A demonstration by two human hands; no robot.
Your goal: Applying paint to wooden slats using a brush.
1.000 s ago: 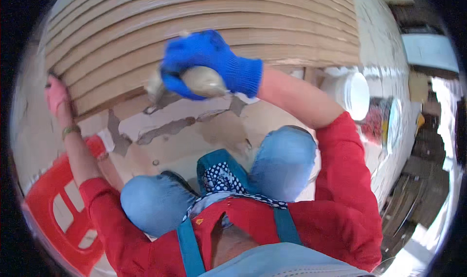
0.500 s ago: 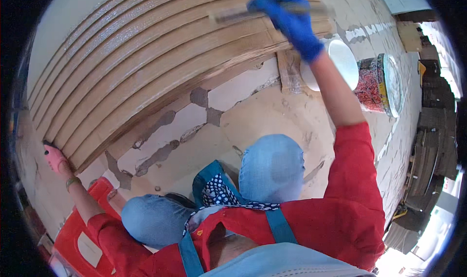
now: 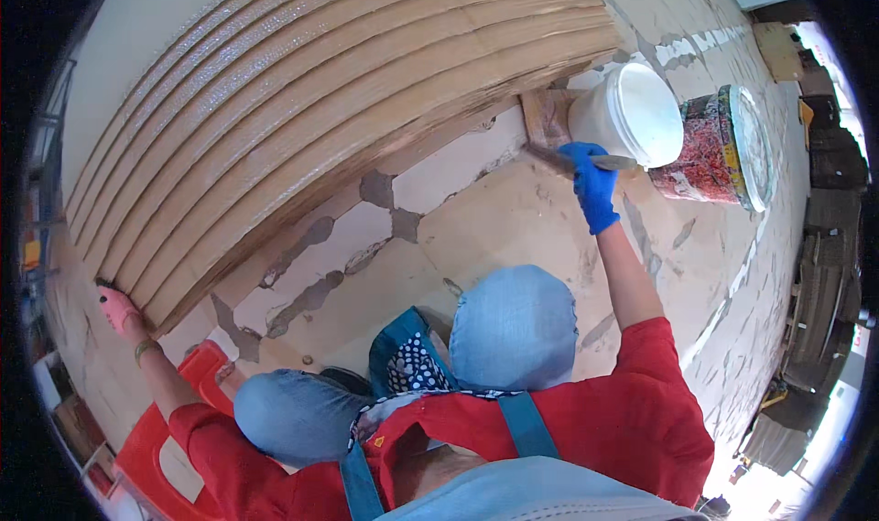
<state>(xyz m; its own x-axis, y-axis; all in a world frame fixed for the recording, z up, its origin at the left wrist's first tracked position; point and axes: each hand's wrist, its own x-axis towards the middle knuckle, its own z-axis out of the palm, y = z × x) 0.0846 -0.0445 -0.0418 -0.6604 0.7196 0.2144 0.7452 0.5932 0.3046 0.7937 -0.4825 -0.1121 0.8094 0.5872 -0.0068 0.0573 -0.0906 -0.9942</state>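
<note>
My right hand (image 3: 595, 187), in a blue glove, is closed round a wide brush (image 3: 615, 163). The handle's end points right, and the brush's dark end slants left, low over the floor beside the white bucket (image 3: 612, 109). A fanned stack of brown cardboard sheets (image 3: 366, 91) slopes across the upper left, its overlapping strips showing, some with a wet, glossy sheen. At the stack's lower left corner my left hand (image 3: 117, 309), in a pink glove, grips the edge of the sheets. Its fingertips are small and partly hidden there.
Behind the white bucket stands a red patterned pail (image 3: 700, 146) with a pale rim. A brown board (image 3: 547, 113) lies beside the bucket. The red plastic stool (image 3: 151, 439) is at my lower left. Dark stacks (image 3: 810, 310) line the far right. The tiled floor (image 3: 513, 210) is patched with grey.
My right hand has swung the brush down from above the cardboard's upper part to beside the white bucket. My left hand stays at the stack's lower left corner.
</note>
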